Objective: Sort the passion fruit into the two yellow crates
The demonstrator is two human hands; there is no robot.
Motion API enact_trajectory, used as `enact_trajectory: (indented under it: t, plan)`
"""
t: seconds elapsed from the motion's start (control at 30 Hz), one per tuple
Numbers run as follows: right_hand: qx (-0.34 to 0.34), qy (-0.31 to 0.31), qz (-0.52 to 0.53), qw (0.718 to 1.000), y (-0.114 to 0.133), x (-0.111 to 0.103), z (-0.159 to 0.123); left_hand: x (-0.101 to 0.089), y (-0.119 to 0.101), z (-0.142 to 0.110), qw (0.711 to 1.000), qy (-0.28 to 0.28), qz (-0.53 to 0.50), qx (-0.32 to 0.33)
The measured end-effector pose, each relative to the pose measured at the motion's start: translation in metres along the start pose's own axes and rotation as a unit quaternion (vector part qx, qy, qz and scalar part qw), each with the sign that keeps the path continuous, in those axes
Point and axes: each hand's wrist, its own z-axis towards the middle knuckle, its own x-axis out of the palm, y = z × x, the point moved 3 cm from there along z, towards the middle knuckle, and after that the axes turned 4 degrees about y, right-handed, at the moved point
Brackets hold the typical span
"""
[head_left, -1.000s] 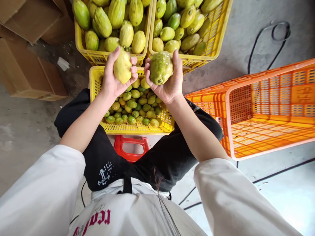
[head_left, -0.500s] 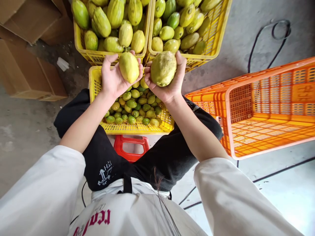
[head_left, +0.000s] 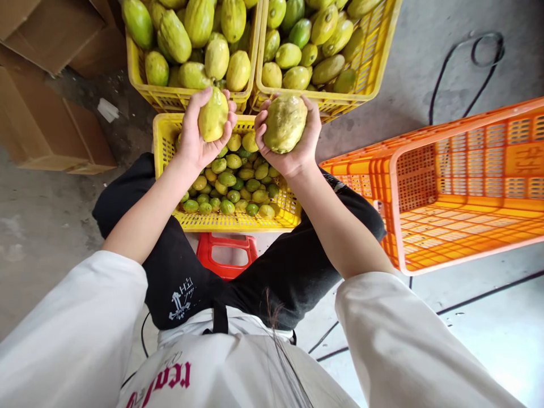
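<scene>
My left hand [head_left: 196, 145] has its fingers curled round a yellow oval fruit [head_left: 213, 117], which stands tilted in the palm. In my right hand [head_left: 302, 153] lies a larger, knobbly yellow-green fruit [head_left: 285, 123], gripped between thumb and fingers. Both hands are raised side by side over the far part of a low yellow crate [head_left: 238, 226] between my knees. Small green and yellow fruits [head_left: 227, 179] cover much of that crate's bottom. My wrists and palms hide parts of its sides.
Beyond stand two more yellow crates, the left one [head_left: 147, 93] and the right one [head_left: 340, 97], heaped with large yellow-green fruits. An orange crate [head_left: 395, 156] lies at the right. Cardboard boxes [head_left: 46, 119] stand at the left, a red stool [head_left: 204, 249] below, a black cable [head_left: 442, 73] on the floor.
My left hand has closed its fingers more round its fruit and tilted it, drawing slightly left. The knobbly fruit in my right hand has shifted slightly right and down.
</scene>
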Motion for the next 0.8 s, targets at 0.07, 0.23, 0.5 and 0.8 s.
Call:
enact_trajectory:
  t: [0.07,0.23,0.5,0.8]
  plan:
    - [-0.010,-0.007,-0.011,1.000,0.000,-0.001,0.000,-0.005,0.000,0.003,1.000,0.000,0.018,0.001]
    - [-0.058,0.012,0.015,0.998,-0.002,-0.003,0.001,-0.009,0.002,0.008,0.999,0.014,0.042,-0.014]
    - [-0.018,0.015,0.039,0.999,-0.003,-0.004,0.001,0.007,0.006,-0.005,1.000,0.011,0.011,-0.025]
    - [-0.050,0.009,-0.111,0.993,-0.002,0.006,-0.007,0.014,0.004,-0.008,0.998,0.054,0.016,-0.014]
